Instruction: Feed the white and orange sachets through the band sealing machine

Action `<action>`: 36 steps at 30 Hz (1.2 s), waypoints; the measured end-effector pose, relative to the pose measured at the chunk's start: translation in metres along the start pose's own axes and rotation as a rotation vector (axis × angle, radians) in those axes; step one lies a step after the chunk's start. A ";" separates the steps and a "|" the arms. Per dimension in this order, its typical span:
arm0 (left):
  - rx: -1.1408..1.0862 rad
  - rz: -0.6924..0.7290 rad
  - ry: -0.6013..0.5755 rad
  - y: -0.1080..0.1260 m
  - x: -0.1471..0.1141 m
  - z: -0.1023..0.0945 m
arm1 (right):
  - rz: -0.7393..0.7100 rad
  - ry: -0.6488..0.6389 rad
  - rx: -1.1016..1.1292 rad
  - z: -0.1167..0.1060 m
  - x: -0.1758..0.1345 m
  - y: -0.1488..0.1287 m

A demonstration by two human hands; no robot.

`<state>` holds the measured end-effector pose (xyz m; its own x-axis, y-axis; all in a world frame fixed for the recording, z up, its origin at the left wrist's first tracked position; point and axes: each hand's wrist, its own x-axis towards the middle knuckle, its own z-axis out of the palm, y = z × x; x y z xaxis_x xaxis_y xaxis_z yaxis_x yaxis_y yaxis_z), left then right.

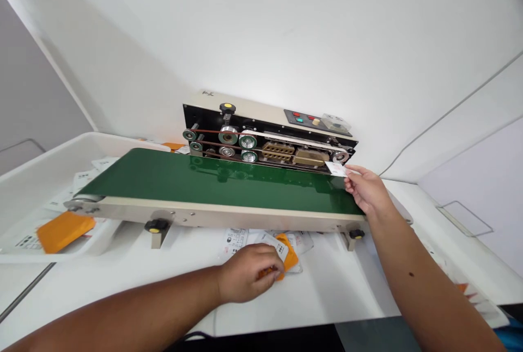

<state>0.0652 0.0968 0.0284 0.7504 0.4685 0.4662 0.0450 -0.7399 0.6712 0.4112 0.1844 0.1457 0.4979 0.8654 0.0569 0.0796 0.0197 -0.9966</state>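
Note:
My right hand (368, 188) pinches a small white packet (336, 168) with reddish print. It holds the packet at the right end of a band sealing machine (241, 115), level with the sealing bands and above the green conveyor belt (171, 177). In front of the conveyor, my left hand (251, 273) is closed, its fingers curled towards the thumb. It rests against a small pile of white printed packets (236, 238) and an orange packet (291, 254). Orange shows between its fingers, but what it grips is partly hidden.
At the left a white plastic bin (98, 145) holds white packets and an orange packet (65, 232). Another tray (492, 308) with packets lies at the lower right. Black knobs (157, 225) stick out along the conveyor's front. A white wall (286, 25) stands behind the machine.

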 end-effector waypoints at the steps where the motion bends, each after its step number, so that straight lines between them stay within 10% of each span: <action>1: 0.001 0.000 0.001 0.000 0.000 0.000 | -0.059 0.061 -0.029 0.000 -0.005 -0.001; 6: 0.014 0.021 0.021 0.000 -0.001 0.002 | -0.564 0.413 -0.332 -0.006 -0.084 0.015; 8: 0.009 0.046 0.040 0.001 -0.001 0.002 | -0.756 0.207 -0.392 -0.004 -0.127 0.035; 10: 0.001 0.080 0.070 0.002 -0.002 0.002 | -0.862 -0.282 -0.523 0.003 -0.162 0.059; 14: 0.008 0.133 0.115 0.005 -0.002 0.001 | -0.767 -0.668 -0.841 0.028 -0.195 0.103; 36: -0.006 0.101 0.132 0.000 0.001 0.002 | -0.881 -0.758 -0.949 0.047 -0.200 0.133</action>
<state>0.0668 0.0959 0.0280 0.6575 0.4519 0.6029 -0.0300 -0.7838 0.6202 0.2821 0.0377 -0.0011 -0.5364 0.8020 0.2628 0.7706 0.5924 -0.2349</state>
